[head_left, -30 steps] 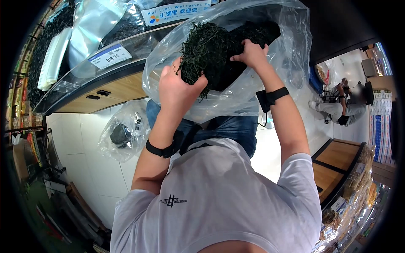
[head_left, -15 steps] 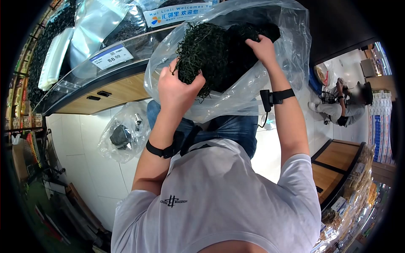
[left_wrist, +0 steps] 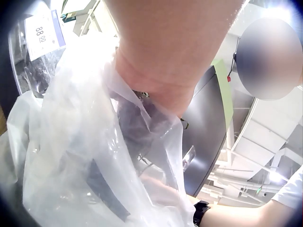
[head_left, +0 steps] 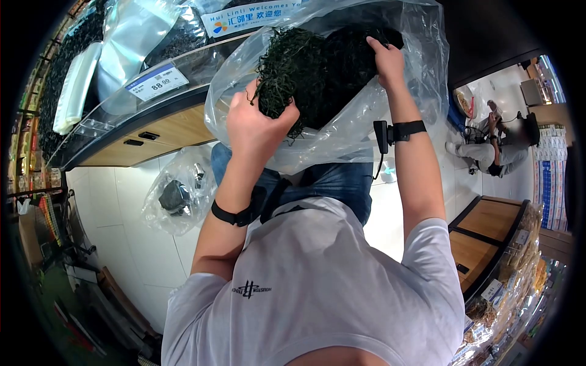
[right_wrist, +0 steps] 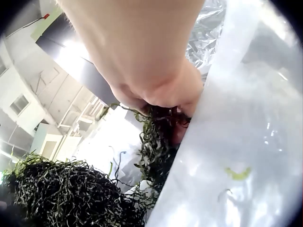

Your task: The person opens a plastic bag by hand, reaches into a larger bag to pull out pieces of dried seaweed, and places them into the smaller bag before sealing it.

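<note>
"Where's the dark stringy stuff?"

"Heaped at twelve o'clock in the head view, inside the clear bag (head_left: 427,79). From my remote seat I make out a left clump (head_left: 284,70) and a right clump (head_left: 348,73), lying side by side and touching."

"And the fingers?"

"At eleven, the left hand (head_left: 259,125) has fingers and thumb curled round the left clump. At one, the right hand (head_left: 389,64) grips the right clump; the right wrist view shows strands pinched in its bent fingers. (The left wrist view is mostly plastic, so I can't tell how firm that hold is.)"

"What worries you?"

"Strands snagging and tearing if the hands pull apart. Loose ends hang by the left fingers, so bits could drop over the near rim. Thin plastic might fold into either grip, and a tug would then drag or split the bag."

"Room to move?"

"Tightest at ten, I'd judge: the shelf front (head_left: 177,129) and price label (head_left: 157,83) sit just beside the bag. Jeans (head_left: 351,186) lie close under its near edge. A dark panel (head_left: 482,36) borders it at two. Pale floor (head_left: 389,222) shows at four, so I'd favour that side."
</note>
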`<control>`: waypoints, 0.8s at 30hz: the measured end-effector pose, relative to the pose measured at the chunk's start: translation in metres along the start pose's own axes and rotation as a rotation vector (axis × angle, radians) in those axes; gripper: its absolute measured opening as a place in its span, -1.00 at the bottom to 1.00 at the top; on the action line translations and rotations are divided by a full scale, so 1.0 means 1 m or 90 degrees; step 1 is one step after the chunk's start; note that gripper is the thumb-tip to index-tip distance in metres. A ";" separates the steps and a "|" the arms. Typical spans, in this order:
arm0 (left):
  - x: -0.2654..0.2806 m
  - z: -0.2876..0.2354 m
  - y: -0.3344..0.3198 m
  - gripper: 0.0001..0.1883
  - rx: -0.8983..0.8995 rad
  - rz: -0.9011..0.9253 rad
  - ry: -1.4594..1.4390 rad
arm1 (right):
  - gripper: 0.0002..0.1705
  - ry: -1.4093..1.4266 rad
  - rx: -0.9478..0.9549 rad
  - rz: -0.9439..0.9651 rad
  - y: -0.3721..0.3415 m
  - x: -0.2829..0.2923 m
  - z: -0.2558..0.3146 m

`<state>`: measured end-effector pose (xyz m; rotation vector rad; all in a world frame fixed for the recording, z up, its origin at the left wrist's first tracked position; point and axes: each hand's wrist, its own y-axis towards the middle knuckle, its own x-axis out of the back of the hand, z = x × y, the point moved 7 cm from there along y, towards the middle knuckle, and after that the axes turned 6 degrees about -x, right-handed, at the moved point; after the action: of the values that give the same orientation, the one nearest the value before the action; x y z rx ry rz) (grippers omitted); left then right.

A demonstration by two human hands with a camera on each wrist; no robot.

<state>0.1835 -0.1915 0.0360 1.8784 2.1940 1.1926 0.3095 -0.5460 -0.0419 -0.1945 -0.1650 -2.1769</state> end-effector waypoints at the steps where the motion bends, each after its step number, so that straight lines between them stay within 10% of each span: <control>1: -0.002 -0.001 -0.001 -0.63 -0.006 0.019 0.008 | -0.60 0.042 -0.086 0.024 0.003 0.000 -0.009; 24: 0.004 0.007 -0.001 -0.69 -0.061 -0.013 -0.039 | -0.71 0.239 -0.013 -0.006 -0.072 0.053 0.045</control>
<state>0.1844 -0.1843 0.0327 1.8266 2.0817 1.1975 0.2238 -0.5384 0.0098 0.2047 0.0689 -2.1814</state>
